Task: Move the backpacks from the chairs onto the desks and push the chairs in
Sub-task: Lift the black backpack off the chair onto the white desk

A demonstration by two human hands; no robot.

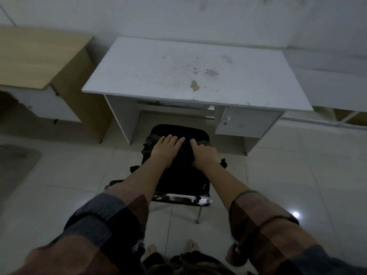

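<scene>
Left of the white desk [178, 72] stands a wooden desk [37, 56]; in front of the white desk, on the floor, the chair [178, 198] carries the black backpack [178, 175]; the left hand [165, 150] lies flat on the backpack's top with fingers spread; just beside it the right hand [204, 155] is curled, gripping the fabric of the backpack; the white desk's top is stained

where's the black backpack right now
In the head view, the black fabric backpack sits low centre on the black metal-framed chair, in front of the white desk, with the left hand and right hand on it.
</scene>
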